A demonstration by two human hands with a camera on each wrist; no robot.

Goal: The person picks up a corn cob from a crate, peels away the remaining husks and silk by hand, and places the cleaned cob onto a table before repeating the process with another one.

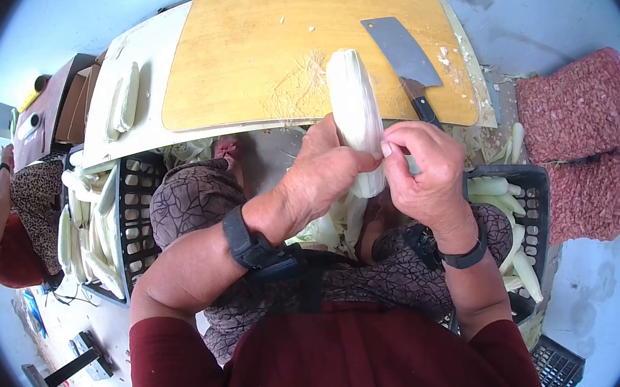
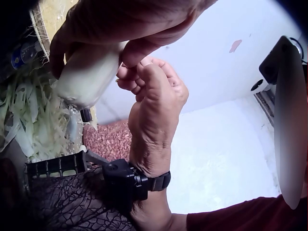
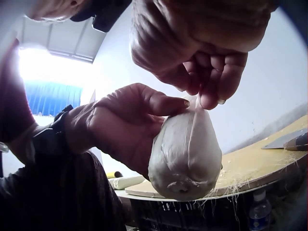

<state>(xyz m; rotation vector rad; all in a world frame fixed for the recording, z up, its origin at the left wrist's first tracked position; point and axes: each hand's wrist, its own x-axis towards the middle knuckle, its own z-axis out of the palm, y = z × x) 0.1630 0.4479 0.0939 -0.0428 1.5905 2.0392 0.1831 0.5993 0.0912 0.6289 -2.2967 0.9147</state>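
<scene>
A pale ear of corn in its smooth inner husk [image 1: 354, 98] stands nearly upright over the lap, in front of the table's near edge. My left hand [image 1: 315, 170] grips it from the left, the thumb laid across its front. At the ear's right side my right hand [image 1: 428, 170] pinches a thin edge of husk [image 3: 198, 102] between thumb and fingertips. In the right wrist view the ear's blunt, rounded end [image 3: 182, 185] faces the camera, and the left hand [image 3: 125, 113] wraps its side. The left wrist view shows the right hand [image 2: 156, 98] close beside the ear.
On the yellow board [image 1: 250, 56] lies a cleaver [image 1: 405, 55], its handle over the near edge. Two husked ears [image 1: 125, 99] lie at left. Black crates [image 1: 137, 204] of corn flank the legs. Red mesh sacks [image 1: 584, 142] stand right; another person [image 1: 8, 233] sits left.
</scene>
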